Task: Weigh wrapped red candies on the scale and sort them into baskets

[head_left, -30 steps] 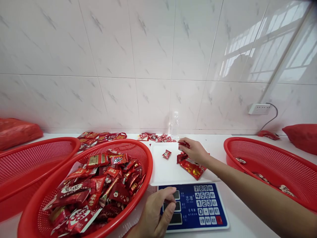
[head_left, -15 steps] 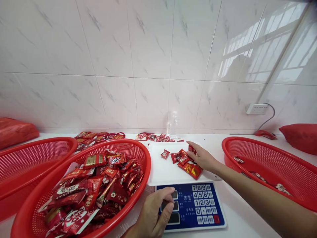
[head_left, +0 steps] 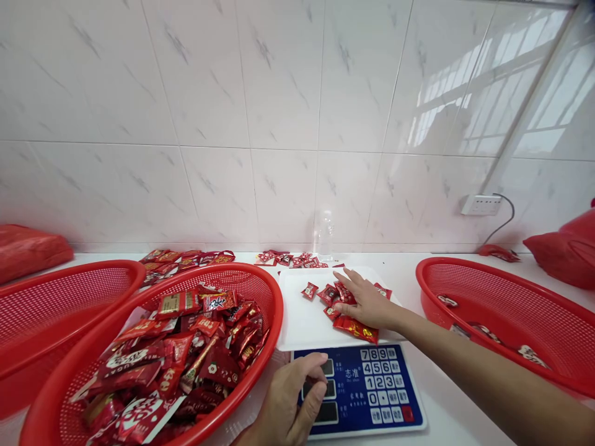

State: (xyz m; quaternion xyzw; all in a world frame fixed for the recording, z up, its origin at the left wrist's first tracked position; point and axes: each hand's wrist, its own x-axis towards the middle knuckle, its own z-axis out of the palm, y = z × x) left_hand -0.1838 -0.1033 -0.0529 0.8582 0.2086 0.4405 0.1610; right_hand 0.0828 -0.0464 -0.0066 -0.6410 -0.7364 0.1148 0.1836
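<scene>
My right hand is spread over a group of red wrapped candies on the white pan of a digital scale. Its fingers are apart and rest on or just above the wrappers; what lies under the palm is hidden. A larger red and gold packet sits by the wrist, and one small candy lies apart to the left. My left hand hovers at the left edge of the blue keypad panel, fingers loosely bent, thumb apart from them, holding nothing. It partly covers the display windows.
A red basket heaped with candy packets stands left, beside another red basket. At right, a red basket has several wrappers in it. Loose packets and a clear bottle are near the wall. Red bags flank the table.
My right hand has opened out and moved slightly left and down over the candies, which have shifted on the pan. The candy at its fingertips was let go. My left hand has barely moved.
</scene>
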